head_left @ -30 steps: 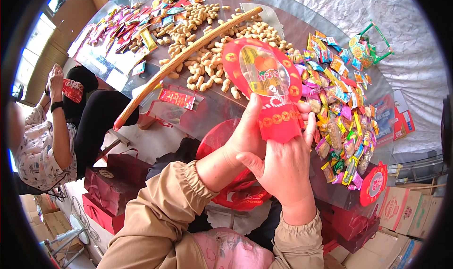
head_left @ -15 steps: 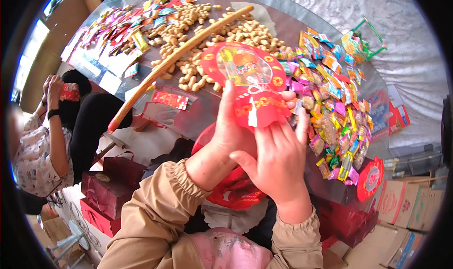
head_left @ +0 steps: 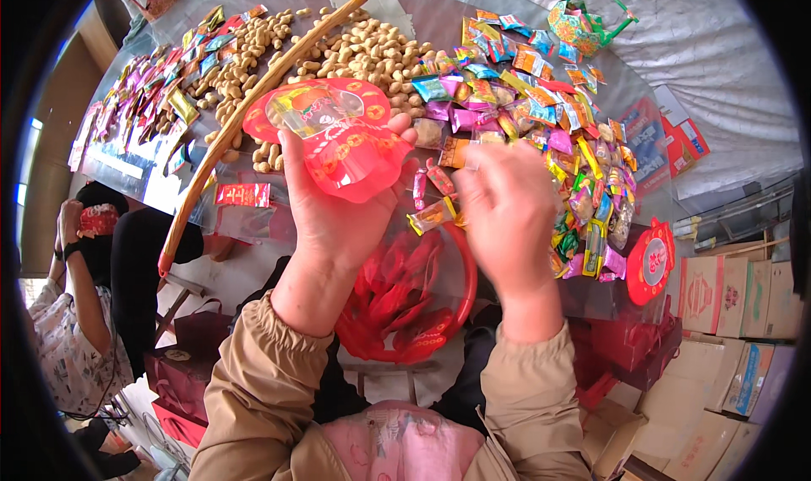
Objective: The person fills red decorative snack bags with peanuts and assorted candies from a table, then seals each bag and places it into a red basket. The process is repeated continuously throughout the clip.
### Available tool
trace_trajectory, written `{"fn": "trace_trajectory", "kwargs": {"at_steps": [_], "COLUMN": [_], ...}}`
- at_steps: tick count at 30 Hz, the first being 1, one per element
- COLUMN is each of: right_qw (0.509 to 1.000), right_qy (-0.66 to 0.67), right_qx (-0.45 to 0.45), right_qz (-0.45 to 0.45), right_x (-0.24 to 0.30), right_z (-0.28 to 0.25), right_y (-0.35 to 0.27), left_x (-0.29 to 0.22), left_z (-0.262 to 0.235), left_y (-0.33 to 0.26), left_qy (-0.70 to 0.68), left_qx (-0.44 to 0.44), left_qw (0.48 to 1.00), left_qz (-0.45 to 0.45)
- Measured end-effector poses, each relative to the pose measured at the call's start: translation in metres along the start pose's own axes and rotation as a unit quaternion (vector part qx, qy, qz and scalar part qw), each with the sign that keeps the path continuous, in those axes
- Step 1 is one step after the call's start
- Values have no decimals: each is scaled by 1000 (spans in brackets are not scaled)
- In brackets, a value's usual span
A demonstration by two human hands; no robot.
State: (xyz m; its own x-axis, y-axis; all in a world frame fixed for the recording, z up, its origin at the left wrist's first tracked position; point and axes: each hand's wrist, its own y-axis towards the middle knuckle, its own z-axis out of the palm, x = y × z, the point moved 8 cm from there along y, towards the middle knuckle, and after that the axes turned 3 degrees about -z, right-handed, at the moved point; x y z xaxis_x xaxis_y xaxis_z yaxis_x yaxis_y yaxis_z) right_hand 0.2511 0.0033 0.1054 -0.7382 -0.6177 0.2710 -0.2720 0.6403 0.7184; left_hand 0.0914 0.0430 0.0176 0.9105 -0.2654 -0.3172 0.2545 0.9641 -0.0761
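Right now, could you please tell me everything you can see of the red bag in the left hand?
The red bag looks like thin, glossy, partly see-through plastic, with a rounded far end, a narrower waist and a flared near end. Gold-toned motifs dot the red, and a clear window shows orange and yellow. It lies in the left hand, between thumb and fingers, with peanuts beyond it in view; the right hand is apart from it. Whether its mouth is open is unclear.
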Motion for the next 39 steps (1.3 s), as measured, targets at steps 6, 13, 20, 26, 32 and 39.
{"fn": "trace_trajectory", "kwargs": {"at_steps": [6, 13, 20, 26, 32, 39], "right_qw": [969, 963, 992, 990, 983, 991], "right_qy": [-191, -225, -69, 84, -9, -39], "right_qx": [106, 99, -69, -20, -11, 52], "right_qz": [117, 107, 77, -114, -182, -113], "right_x": [-98, -114, -61, 48, 67, 64], "right_z": [15, 31, -17, -25, -4, 8], "right_y": [-41, -43, -7, 21, 14, 5], "left_x": [7, 7, 8, 11, 27, 36], "left_z": [-3, 1, -1, 1, 7, 13], "left_y": [0, 0, 1, 0, -1, -3], "left_qy": [-19, -29, -26, -23, -28, 9], "left_qx": [-23, -31, -5, -17, 14, 56], "left_qw": [999, 999, 999, 999, 998, 996], "left_qz": [-13, -16, -34, -29, -57, -62]}}
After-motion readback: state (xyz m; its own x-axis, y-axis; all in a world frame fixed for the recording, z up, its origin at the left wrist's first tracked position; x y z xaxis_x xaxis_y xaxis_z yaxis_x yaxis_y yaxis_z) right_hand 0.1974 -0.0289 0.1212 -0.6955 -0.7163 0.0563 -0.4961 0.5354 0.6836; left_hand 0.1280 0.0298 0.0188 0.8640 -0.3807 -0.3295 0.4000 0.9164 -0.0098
